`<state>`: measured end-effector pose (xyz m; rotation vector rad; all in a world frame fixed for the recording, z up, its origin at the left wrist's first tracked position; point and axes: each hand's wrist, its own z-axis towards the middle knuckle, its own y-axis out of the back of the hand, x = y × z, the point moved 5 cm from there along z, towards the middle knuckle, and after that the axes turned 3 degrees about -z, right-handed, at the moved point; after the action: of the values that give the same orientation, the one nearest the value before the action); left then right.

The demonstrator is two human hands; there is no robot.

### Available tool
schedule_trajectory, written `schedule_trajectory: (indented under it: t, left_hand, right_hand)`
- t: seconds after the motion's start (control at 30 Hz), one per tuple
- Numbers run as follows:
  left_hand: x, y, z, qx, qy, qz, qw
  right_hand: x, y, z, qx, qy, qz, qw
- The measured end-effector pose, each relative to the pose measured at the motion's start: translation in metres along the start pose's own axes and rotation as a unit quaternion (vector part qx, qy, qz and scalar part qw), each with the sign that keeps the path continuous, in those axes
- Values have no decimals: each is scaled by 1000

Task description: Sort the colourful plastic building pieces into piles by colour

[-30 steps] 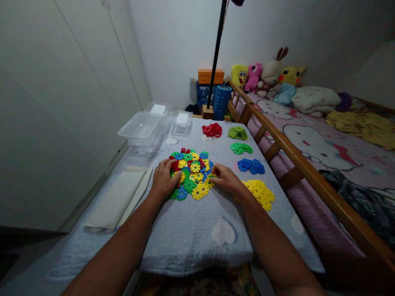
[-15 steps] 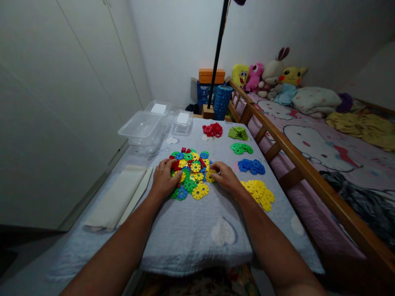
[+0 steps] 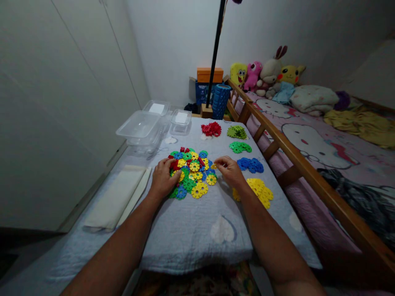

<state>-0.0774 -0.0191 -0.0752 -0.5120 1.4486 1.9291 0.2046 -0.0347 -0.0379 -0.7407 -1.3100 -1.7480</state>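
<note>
A mixed pile of snowflake-shaped plastic discs (image 3: pixel 189 183) in yellow, green, blue and red lies mid-table. My left hand (image 3: pixel 163 177) rests against the pile's left edge, fingers on it and thumb apart beside a yellow disc. At the opposite edge, my right hand (image 3: pixel 228 170) pinches a yellow disc (image 3: pixel 214 166) between thumb and fingertips, seen nearly edge-on. A loose yellow disc (image 3: pixel 211 179) lies just below that pinch. Sorted by colour along the right are heaps of yellow discs (image 3: pixel 261 191), blue discs (image 3: pixel 251 165), green discs (image 3: pixel 240 147), lime discs (image 3: pixel 236 132) and red discs (image 3: pixel 211 129).
Clear plastic containers (image 3: pixel 138 125) stand at the table's back left. A folded beige cloth (image 3: pixel 115 197) lies at the left. The wooden bed rail (image 3: pixel 288 162) runs along the right side. A black pole (image 3: pixel 214 53) rises behind the table near a blue foam roller (image 3: pixel 221 102).
My right hand has moved slightly up and away from the pile's right edge, holding a yellow disc. The yellow disc beneath its fingers now shows fully. My left hand stays put.
</note>
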Motion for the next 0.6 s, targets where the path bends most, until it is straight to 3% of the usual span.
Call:
schedule_trajectory:
  t: [0.13, 0.33, 0.43, 0.6]
  left_hand:
    - [1, -1, 0, 3, 3, 7, 1000]
    - [-1, 0, 0, 11, 0, 18, 1000]
    - [-1, -1, 0, 7, -2, 19, 1000]
    - [1, -1, 0, 3, -2, 19, 1000]
  right_hand:
    - [-3, 38, -1, 2, -60, 33, 998]
    - [-6, 93, -23, 28, -110, -29, 993]
    - [-9, 103, -37, 52, -130, -71, 988]
    - [-13, 93, -56, 143, -132, -136, 971]
